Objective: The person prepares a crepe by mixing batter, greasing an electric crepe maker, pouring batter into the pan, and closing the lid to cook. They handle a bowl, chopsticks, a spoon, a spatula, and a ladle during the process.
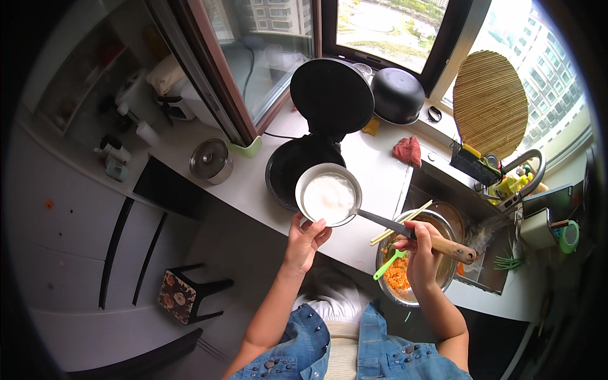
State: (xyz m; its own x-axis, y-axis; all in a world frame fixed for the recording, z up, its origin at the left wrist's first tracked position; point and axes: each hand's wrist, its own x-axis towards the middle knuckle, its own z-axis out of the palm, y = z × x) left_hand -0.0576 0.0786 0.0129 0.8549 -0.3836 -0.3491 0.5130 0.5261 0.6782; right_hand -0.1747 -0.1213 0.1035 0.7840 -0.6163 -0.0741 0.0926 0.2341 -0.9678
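Note:
My left hand (pixel 305 239) holds the near rim of a small metal bowl (pixel 300 190) with white contents, liquid or powder; I cannot tell which. My right hand (pixel 421 249) grips the wooden handle of a metal utensil (pixel 453 247); its dark shaft reaches to the bowl's right side, and its far end is hidden or joined there. Behind the bowl stands an electric griddle (pixel 280 183) with its round black lid (pixel 332 95) raised. Below my right hand, a steel basin (pixel 380 280) holds an orange shredded mixture (pixel 396 273), a green spatula (pixel 387 267) and chopsticks (pixel 425 207) across its rim.
A lidded steel pot (pixel 211 161) stands left of the griddle. Behind are a black pot (pixel 398 95) and a red cloth (pixel 407 151). At right are the sink (pixel 489 280), a curved faucet (pixel 539 173) and a round woven mat (pixel 490 102). A stool (pixel 178 297) stands on the floor.

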